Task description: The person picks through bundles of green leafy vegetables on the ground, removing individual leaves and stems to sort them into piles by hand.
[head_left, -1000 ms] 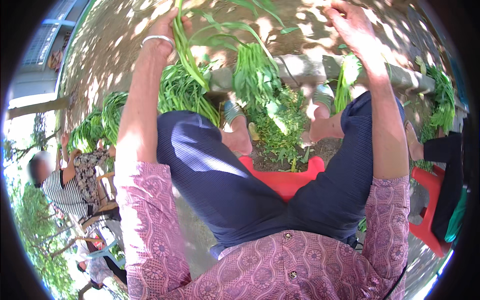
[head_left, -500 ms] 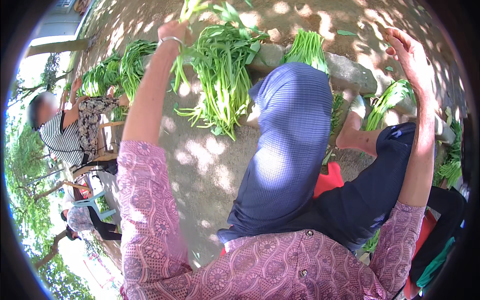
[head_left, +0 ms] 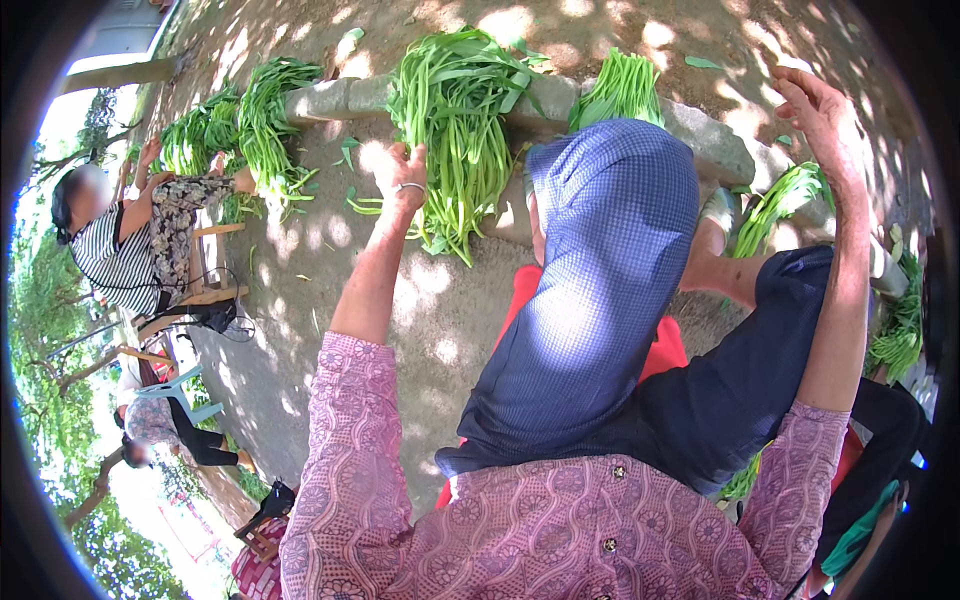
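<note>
- Left hand (head_left: 402, 180) clamped round a fat bundle of long green leafy stalks (head_left: 455, 120), fingers closed on the near side of it, silver bangle (head_left: 410, 187) on the wrist.
- Bundle draped over the low stone curb (head_left: 705, 135), tips hanging down the near face onto the dirt ground (head_left: 420, 300).
- Right hand (head_left: 822, 110) up and out over the right end of the curb, fingers loosely spread, holding nothing as far as can be seen.
- Looks like the sorting or bunching step, mid-handling one bundle, not a finished stack yet.
- Next move probably calls for bringing that free hand across to the bundle, squaring the stalks up without snapping them. Just a guess though.
- More bunches of greens (head_left: 620, 88) along the curb, another (head_left: 790, 195) near the right foot, a pile (head_left: 262, 120) towards the left end.
- Sitting on a red stool (head_left: 662, 350), knees in blue trousers (head_left: 600, 260) blocking a good bit of the ground.
- Another person in a striped top (head_left: 120, 250) seated off left by their own greens, hands well apart from these.
</note>
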`<state>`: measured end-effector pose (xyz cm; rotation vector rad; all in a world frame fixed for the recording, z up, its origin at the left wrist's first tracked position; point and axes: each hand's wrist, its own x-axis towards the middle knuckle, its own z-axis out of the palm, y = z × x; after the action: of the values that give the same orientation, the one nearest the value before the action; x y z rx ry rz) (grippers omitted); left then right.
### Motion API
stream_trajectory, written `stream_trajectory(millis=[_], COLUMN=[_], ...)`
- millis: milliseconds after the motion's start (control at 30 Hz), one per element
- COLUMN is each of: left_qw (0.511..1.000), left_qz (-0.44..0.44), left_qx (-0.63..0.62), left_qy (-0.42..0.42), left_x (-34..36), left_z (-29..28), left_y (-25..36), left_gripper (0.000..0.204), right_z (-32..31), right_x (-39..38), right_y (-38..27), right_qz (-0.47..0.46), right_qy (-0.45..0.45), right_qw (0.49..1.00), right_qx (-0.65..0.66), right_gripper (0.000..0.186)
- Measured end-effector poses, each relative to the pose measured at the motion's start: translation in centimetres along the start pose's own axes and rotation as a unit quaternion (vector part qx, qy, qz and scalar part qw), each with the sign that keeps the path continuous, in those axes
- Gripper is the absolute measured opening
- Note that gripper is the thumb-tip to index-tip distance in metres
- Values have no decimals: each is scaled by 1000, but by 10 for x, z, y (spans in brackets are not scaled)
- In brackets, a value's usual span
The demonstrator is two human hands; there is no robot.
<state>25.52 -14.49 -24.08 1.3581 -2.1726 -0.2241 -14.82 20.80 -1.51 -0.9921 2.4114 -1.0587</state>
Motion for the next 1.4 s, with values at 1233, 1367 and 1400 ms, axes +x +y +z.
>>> stream_trajectory(millis=[1233,1367,1400], left_qw=[940,930,927], left_qz=[-44,-15,4], left_qx=[184,175,166], left_qy=[-283,-324,-335], left_x=[-2,1,9], left_z=[60,61,62], left_y=[10,23,32], left_gripper=[71,57,54], right_z=[-21,-38,-46], right_x=[-21,-25,-29], right_y=[-33,-12,-5], right_qz=[60,-65,-86], right_qy=[16,115,141], right_qw=[998,980,977], right_qx=[-33,-151,-131], right_gripper=[21,23,23])
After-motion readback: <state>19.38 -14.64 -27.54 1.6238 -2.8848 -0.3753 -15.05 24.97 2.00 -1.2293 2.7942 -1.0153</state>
